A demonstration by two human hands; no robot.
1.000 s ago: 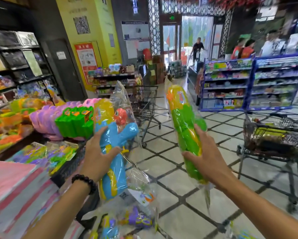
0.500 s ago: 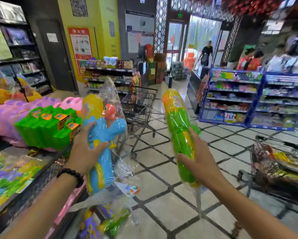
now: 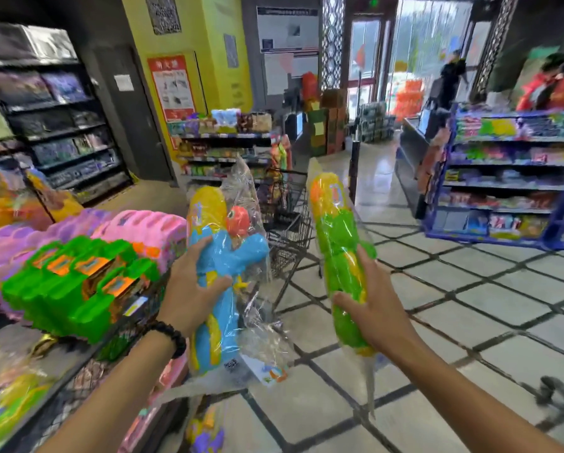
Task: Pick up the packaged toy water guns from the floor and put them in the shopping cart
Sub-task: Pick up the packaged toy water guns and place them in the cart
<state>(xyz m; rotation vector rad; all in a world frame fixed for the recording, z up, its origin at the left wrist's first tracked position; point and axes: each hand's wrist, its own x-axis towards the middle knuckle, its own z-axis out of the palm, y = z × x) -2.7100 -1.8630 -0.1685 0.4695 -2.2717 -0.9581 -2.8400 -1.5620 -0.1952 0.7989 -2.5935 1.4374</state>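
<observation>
- Now we grip a bagged blue-and-yellow water gun (image 3: 221, 273) in our left hand (image 3: 189, 289), fingers curled round its middle.
- Our right hand (image 3: 377, 308) clasps a bagged green-and-yellow water gun (image 3: 337, 243), held upright.
- Just beyond and between both hands stands a wire shopping cart (image 3: 288, 223) on the tiled floor (image 3: 470, 305).
- Below our left hand, another packaged toy (image 3: 205, 429) lies low.

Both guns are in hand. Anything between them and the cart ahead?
Nothing visible. The blue gun in the left hand and green gun in the right hand are held up just before the cart.
</observation>
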